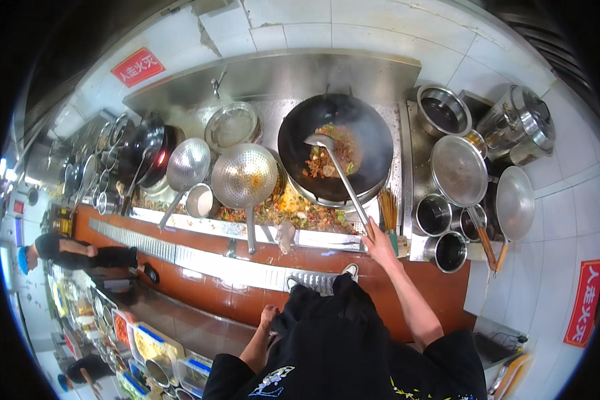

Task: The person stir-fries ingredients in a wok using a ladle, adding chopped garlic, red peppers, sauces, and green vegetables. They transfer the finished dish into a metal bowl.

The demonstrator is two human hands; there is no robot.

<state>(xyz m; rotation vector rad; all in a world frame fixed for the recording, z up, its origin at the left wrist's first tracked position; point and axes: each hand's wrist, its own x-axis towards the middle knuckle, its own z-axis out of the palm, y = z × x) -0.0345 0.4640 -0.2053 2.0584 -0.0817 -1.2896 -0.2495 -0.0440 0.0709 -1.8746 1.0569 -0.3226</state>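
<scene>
My right hand (381, 246) is closed round the wooden handle end of a long metal wok ladle (344, 182). The ladle's bowl rests in a large black wok (375, 150), on chopped browned food with green pieces (336, 155); steam rises there. My left hand (269, 315) hangs low beside my body, fingers curled, apart from the stove; whether it holds anything cannot be told. Left of the wok lie a perforated metal strainer (244, 175) and a second strainer (188, 164). A bamboo wok brush (388, 210) stands at the wok's right.
Spilled food scraps cover the stove's front ledge (220, 215). Metal pots (433, 215) and wooden-handled strainers (459, 170) stand at the right. Flame shows by another wok (142, 145) at the left. A person (75, 248) stands further left; behind lie food tubs (155, 345).
</scene>
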